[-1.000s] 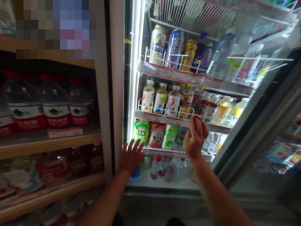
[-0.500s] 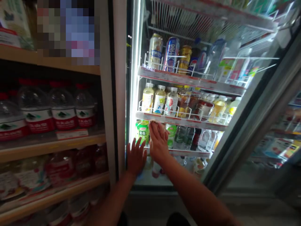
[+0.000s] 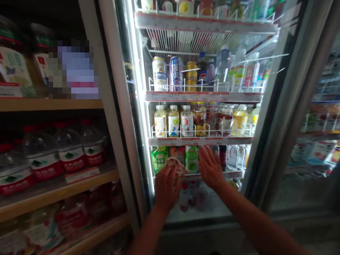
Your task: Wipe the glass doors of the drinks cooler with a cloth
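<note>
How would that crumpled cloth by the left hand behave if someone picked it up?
The cloth would probably be floppy, as it bunches into soft folds. It is likely light, since one hand, the left hand, covers much of it. It seems unlikely to roll, given its uneven outline.

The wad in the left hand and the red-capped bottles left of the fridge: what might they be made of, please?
Wad: perhaps matte cloth, given its folds, though paper is possible. Red-capped bottles: likely clear, glossy plastic, from their transparent, shiny shoulders.
</note>
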`<state>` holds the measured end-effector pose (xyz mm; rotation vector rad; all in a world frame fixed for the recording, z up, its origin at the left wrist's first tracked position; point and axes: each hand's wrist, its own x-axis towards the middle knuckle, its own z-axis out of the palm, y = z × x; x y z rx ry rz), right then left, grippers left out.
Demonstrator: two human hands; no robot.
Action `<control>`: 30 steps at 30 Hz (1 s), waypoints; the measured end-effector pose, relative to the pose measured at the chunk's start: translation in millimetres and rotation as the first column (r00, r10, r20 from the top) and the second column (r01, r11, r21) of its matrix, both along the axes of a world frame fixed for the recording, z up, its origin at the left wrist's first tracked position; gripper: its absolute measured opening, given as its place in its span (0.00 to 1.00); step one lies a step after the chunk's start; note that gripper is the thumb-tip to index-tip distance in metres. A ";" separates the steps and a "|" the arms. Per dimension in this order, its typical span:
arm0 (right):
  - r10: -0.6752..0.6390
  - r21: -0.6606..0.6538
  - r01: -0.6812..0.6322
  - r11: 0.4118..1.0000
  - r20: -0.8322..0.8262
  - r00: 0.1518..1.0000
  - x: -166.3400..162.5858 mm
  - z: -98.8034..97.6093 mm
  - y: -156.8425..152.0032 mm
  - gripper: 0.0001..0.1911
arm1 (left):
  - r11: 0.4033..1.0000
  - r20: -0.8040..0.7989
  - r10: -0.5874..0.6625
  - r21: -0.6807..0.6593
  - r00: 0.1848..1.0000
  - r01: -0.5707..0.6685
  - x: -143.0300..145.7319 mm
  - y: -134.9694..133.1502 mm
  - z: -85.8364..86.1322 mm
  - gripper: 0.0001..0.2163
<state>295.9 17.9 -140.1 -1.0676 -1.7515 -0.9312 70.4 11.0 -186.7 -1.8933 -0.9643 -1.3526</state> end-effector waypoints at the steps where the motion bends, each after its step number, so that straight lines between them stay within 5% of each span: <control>1: -0.070 0.046 0.069 0.997 0.019 0.997 17.6 -5.5 4.9 0.34 | 1.000 0.000 0.029 0.012 1.000 -0.029 1.0 0.6 -1.3 0.30; 4: -0.136 0.122 0.122 0.985 0.111 0.984 51.9 -21.6 17.4 0.30 | 0.993 0.022 0.088 0.070 0.996 -0.090 0.7 11.0 20.6 0.30; 9: -0.143 0.162 0.127 0.979 0.092 0.986 54.2 -30.8 22.5 0.27 | 0.985 0.137 0.061 0.153 0.989 -0.082 -6.6 36.8 120.6 0.30; 11: -0.129 0.174 0.113 0.978 0.085 0.988 51.2 -30.2 21.9 0.26 | 0.983 0.134 0.045 0.170 0.990 -0.068 -3.1 39.7 141.1 0.31; 14: -0.108 0.170 0.095 0.981 0.071 0.992 50.8 -30.5 22.1 0.27 | 0.979 0.056 0.064 0.193 0.996 -0.073 10.9 37.3 126.4 0.32; 18: -0.078 0.170 0.067 0.983 0.057 0.995 52.9 -32.9 24.4 0.28 | 0.980 -0.242 0.068 0.197 0.968 -0.020 23.0 35.9 94.6 0.30; 21: -0.081 0.165 0.070 0.984 0.057 0.995 52.8 -33.5 25.2 0.28 | 0.968 -0.303 0.126 0.248 0.945 -0.049 12.3 40.6 122.5 0.28; 26: -0.077 0.174 0.066 0.983 0.061 0.995 52.5 -34.0 25.9 0.27 | 0.932 0.012 0.223 0.291 0.975 -0.217 -13.6 50.3 198.9 0.28; 28: -0.072 0.174 0.061 0.983 0.060 0.996 53.3 -35.0 27.2 0.27 | 0.933 0.059 0.200 0.293 0.978 -0.208 -8.6 49.4 198.7 0.28; 30: -0.072 0.171 0.060 0.983 0.062 0.995 53.8 -35.9 28.9 0.28 | 0.944 -0.018 0.161 0.294 0.987 -0.149 6.5 44.9 175.9 0.30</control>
